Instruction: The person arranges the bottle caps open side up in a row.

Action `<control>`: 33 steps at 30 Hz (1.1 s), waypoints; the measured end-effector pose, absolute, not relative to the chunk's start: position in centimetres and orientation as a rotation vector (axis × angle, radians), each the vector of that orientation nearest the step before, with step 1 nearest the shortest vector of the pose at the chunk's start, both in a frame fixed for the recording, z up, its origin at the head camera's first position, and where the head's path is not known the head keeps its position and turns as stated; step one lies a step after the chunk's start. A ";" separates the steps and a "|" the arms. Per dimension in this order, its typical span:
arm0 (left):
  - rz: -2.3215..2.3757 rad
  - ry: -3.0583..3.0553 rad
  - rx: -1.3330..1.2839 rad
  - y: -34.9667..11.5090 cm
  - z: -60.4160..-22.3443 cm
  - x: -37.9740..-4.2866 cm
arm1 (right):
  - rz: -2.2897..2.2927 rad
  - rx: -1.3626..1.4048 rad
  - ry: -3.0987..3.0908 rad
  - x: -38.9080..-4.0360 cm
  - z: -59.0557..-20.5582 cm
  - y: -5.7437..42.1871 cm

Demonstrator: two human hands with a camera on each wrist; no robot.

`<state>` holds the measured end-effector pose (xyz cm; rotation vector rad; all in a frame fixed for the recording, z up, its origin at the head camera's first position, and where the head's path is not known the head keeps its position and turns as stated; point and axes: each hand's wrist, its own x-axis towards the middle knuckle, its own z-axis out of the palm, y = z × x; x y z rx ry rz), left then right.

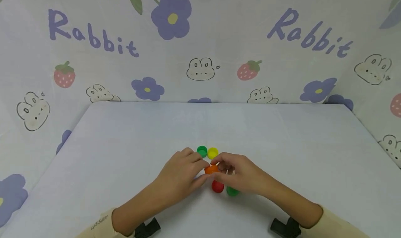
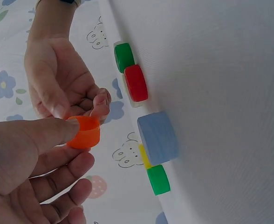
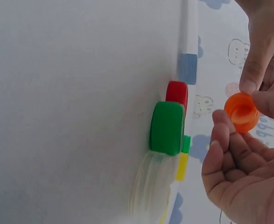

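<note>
An orange bottle cap is held up above the white table between both hands. The left hand pinches it from the left, its thumb lying over the rim in the left wrist view. From the other side the right hand holds it between thumb and index finger. The open hollow of the orange cap shows in the right wrist view. On the table just below the hands lie a red cap and a green cap, the green one partly covered by the right hand in the head view.
Beyond the hands, another green cap sits beside a yellow cap. A blue cap and a clear whitish cap show in the wrist views. Rabbit-print cloth stands behind the white table.
</note>
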<state>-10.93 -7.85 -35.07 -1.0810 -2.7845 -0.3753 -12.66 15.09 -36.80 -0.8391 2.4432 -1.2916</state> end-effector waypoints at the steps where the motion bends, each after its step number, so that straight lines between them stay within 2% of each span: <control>1: -0.395 -2.798 -1.073 -7.9 -35.1 -10.9 | -1.285 -0.847 2.440 -12.7 -36.8 15.2; 6: -0.483 -2.829 -1.042 -8.0 -35.1 -11.0 | -1.346 -0.844 2.316 -12.9 -36.6 15.6; 23: -0.569 -2.647 -1.061 -8.0 -35.2 -11.0 | -1.516 -0.527 1.988 -13.7 -36.2 16.0; 33: -0.612 -2.595 -1.110 -7.6 -35.3 -11.2 | -1.481 -0.586 2.020 -13.8 -36.1 16.0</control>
